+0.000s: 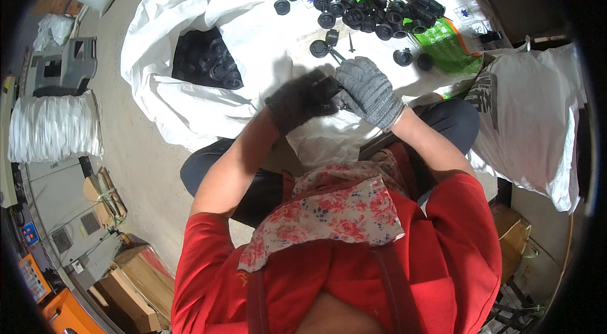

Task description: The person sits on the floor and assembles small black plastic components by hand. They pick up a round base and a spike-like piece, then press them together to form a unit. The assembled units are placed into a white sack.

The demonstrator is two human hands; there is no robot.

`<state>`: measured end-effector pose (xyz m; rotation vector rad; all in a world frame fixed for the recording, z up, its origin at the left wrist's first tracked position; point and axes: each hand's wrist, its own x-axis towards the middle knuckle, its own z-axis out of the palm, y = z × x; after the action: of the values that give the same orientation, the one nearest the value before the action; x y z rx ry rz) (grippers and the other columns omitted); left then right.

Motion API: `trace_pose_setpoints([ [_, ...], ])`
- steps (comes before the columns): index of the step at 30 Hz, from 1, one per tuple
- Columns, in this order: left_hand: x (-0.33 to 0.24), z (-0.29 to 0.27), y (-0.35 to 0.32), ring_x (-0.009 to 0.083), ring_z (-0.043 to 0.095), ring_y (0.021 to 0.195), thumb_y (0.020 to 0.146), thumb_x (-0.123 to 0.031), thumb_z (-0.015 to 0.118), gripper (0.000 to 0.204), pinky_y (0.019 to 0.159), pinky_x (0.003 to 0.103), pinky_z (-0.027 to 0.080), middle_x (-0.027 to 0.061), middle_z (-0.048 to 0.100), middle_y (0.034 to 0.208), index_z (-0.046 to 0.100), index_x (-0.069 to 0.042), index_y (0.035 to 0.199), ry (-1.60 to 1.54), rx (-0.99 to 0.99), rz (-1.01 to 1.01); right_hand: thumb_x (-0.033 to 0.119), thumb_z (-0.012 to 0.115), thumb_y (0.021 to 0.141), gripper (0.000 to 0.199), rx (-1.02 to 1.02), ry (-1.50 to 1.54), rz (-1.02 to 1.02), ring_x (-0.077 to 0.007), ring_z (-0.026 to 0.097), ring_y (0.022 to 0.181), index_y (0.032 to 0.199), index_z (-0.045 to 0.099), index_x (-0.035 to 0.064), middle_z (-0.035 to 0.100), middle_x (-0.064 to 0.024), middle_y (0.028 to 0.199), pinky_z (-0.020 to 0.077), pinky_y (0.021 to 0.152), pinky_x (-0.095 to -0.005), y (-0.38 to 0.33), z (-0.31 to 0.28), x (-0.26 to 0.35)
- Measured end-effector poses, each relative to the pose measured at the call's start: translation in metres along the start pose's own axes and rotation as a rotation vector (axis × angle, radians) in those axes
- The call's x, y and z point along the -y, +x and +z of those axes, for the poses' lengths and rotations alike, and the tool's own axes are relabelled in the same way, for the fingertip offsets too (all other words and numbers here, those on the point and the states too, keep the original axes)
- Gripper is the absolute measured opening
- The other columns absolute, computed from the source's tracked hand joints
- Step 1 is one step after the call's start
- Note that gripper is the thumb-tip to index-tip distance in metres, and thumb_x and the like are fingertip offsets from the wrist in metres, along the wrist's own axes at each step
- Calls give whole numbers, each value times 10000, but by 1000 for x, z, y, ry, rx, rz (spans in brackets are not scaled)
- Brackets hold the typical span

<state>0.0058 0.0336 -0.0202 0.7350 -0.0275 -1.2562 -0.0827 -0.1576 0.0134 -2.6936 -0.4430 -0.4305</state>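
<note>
Small black plastic part (330,87) sits at frame centre, pinched between both gloved hands. Left hand (298,101), dark fuzzy knit glove, has its grip closed on the part's left side. Right hand (370,91), grey knit glove, has its grip closed on the right end; fingers curl over it, so the exact shape is hidden. Just past the hands at 12 o'clock: two loose black round caps (324,44) and a thin dark metal pin (351,43) on the white woven sack sheet (265,30) spread on the floor. Further at 12–1 o'clock: a pile of black round plastic caps (379,8), partly on a green printed strip (442,40). At 10 o'clock: open white sack (158,75) full of black parts (205,59). At 3 o'clock: another white sack (537,119), bulging.
</note>
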Motion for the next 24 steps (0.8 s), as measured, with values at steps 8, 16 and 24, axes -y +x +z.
trace_pose_setpoints([
  [8, 26, 30, -10, 310, 576, 703, 818, -161, 548, 145, 644, 417, 482, 145, 569, 755, 598, -48, 741, 2003, -95, 661, 185, 629, 732, 131, 892, 497, 550, -226, 634, 710, 712, 684, 67, 671, -110, 791, 487, 693, -323, 22, -35, 10],
  [16, -21, 41, -21, 219, 596, 1019, 939, -321, 514, 383, 921, 361, 460, 103, 596, 1169, 536, -48, 1206, -34, -289, 191, 275, 543, 893, 249, -252, 2117, 743, -219, 571, 858, 870, 585, 30, 590, -85, 882, 462, 859, -356, 41, 23, 1],
  [24, -30, 24, -19, 213, 609, 931, 835, -142, 641, 330, 837, 379, 506, 75, 615, 1048, 551, -40, 1136, 636, -322, 333, -31, 581, 768, 238, -403, 1285, 712, -190, 586, 880, 1002, 596, 10, 603, -77, 940, 479, 795, -293, 61, 94, 3],
])
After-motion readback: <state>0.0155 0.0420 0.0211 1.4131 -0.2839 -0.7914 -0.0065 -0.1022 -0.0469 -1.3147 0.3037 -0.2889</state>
